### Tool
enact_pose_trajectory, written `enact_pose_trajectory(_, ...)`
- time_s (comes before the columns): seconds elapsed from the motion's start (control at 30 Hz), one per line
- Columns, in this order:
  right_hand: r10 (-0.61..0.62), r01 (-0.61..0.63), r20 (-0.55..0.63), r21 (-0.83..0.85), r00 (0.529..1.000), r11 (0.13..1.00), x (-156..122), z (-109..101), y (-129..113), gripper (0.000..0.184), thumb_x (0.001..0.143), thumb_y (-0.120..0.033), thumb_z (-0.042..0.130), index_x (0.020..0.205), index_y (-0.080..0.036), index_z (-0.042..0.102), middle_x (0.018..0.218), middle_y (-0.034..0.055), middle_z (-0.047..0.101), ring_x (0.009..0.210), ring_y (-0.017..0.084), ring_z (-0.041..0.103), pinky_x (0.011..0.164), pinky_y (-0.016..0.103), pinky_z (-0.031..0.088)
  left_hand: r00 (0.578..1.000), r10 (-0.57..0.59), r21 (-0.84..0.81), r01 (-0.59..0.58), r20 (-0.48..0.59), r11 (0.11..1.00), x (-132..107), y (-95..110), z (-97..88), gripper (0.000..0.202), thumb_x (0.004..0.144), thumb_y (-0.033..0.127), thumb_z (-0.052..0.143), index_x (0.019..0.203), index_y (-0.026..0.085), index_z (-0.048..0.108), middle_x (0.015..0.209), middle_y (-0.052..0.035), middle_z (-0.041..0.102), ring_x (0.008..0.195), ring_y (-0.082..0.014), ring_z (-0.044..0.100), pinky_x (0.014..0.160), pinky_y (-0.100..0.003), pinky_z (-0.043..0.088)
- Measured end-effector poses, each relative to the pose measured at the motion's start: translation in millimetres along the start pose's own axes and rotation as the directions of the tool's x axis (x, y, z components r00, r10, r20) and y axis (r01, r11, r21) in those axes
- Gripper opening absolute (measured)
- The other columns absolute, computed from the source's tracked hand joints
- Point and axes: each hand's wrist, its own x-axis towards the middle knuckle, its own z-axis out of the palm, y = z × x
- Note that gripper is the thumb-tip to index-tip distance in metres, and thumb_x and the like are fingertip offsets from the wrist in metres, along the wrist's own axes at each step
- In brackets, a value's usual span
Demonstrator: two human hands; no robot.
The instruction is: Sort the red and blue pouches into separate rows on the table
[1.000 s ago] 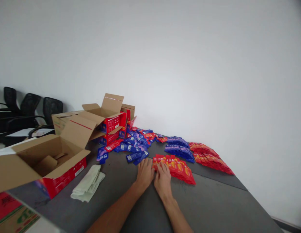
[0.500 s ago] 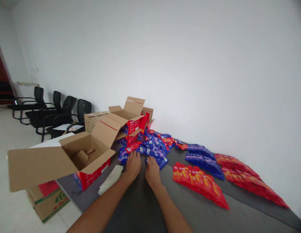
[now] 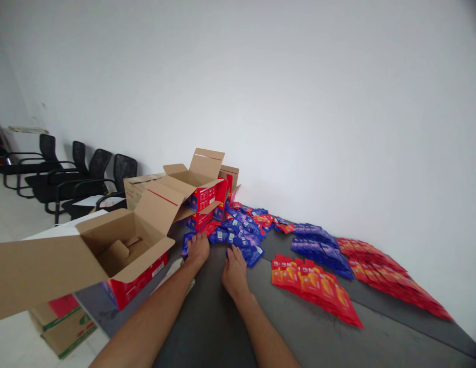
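My left hand [image 3: 198, 249] reaches over the right edge of a blue packet [image 3: 186, 243], fingers bent down at the near left of the pile; its thumb is hard to make out. A red packet [image 3: 210, 228] lies just beyond it. My right hand [image 3: 234, 268] rests low over the table, palm down, fingers stretched forward. Its fingertips are at the left edge of another blue packet [image 3: 252, 254]. Ahead of both hands spreads a loose pile of blue packets [image 3: 240, 232] mixed with some red ones.
An open carton [image 3: 143, 271] stands at left, with more cartons [image 3: 205, 199] stacked behind. A pale cloth [image 3: 172, 273] lies under my left forearm. At right are overlapping rows of red packets [image 3: 314, 286] and blue packets [image 3: 322, 253] on the dark table [image 3: 210, 317]. Chairs [image 3: 95, 176] line the wall.
My left hand has shifted left and forward, onto the blue packet's edge. My right hand has drawn slightly back from its packet. The view has turned a little to the right.
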Motion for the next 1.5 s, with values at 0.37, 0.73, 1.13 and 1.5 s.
enact_pose_trajectory(0.37,0.067,-0.067,-0.038,0.018,0.997,0.998,-23,-28,-5,0.046,0.087,-0.011,0.04,0.129,-0.017,0.058,0.138,0.0113,0.051,0.128,0.024,0.045,0.106,0.04,0.036,0.996,-0.073,-0.192,0.063,-0.045,0.979,-36,26,-25.8,0.034,0.08,0.005,0.041,0.104,0.006,0.064,0.103,-0.0211,0.067,0.1,-0.0265,0.063,0.088,-0.034,0.045)
enact_pose_trajectory(0.73,0.161,-0.146,-0.123,0.123,0.979,0.982,-52,-70,29,0.038,0.088,-0.017,0.042,0.12,-0.012,0.062,0.123,0.016,0.062,0.118,0.025,0.055,0.1,0.039,0.042,0.997,-0.023,-0.764,0.07,0.072,0.642,-105,92,-1.0,0.02,0.083,0.009,0.046,0.095,0.014,0.061,0.096,-0.0068,0.071,0.075,-0.0136,0.068,0.068,-0.024,0.054)
enact_pose_trajectory(1.13,0.438,-0.323,-0.125,0.507,0.89,0.799,-89,-138,73,0.034,0.086,-0.046,0.052,0.068,-0.018,0.06,0.06,-0.0012,0.057,0.056,0.015,0.05,0.053,0.023,0.037,0.903,0.348,-0.964,0.2,0.251,0.176,-166,165,9.7,0.019,0.065,0.024,0.059,0.083,0.016,0.06,0.084,-0.0035,0.07,0.074,-0.017,0.065,0.07,-0.031,0.053)
enact_pose_trajectory(1.5,0.459,-0.416,0.071,0.563,0.886,0.714,-116,-173,90,0.019,0.075,-0.032,0.055,0.064,-0.017,0.057,0.06,-0.0027,0.054,0.057,0.012,0.045,0.054,0.021,0.032,0.881,0.438,-0.965,0.07,0.179,0.253,-159,194,-7.6,0.042,0.074,0.057,0.06,0.068,0.015,0.061,0.061,0.0029,0.056,0.055,-0.0101,0.046,0.054,-0.022,0.035)
